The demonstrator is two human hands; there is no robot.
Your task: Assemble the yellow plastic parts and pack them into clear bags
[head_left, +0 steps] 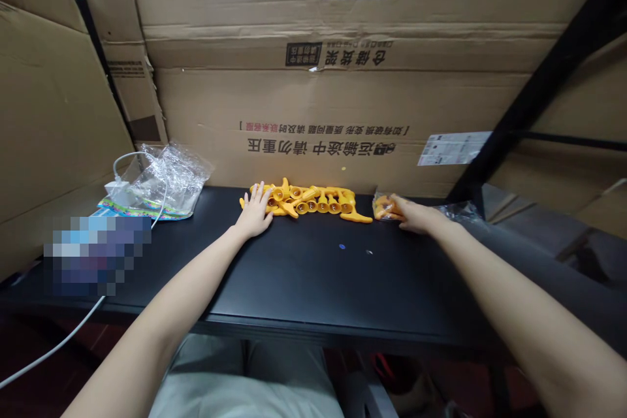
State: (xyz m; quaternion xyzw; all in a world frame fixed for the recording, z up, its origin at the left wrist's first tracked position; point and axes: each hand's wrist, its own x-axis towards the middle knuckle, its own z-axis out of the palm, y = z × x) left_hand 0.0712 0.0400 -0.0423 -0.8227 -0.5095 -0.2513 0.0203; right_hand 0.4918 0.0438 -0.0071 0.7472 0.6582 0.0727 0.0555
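A row of yellow plastic pieces [323, 204] lies against the cardboard at the back of the black table. Several have round cup-like hollow ends, and some have curved arms; their exact kind is unclear. My left hand [253, 212] rests at the left end of the row, with its fingers spread over the pieces there. To the right of the row is a small clear plastic bag [381, 206] with more yellow pieces inside. My right hand [417, 214] has its fingers on this bag and appears to grip it; the palm hides part of it.
A cardboard wall [313, 98] stands behind the black table [304, 274]. At left lie crumpled clear packaging [171, 176], a white plug [122, 192] with a cable, and a blurred-out item [98, 255]. More clear plastic [460, 211] lies beyond my right wrist.
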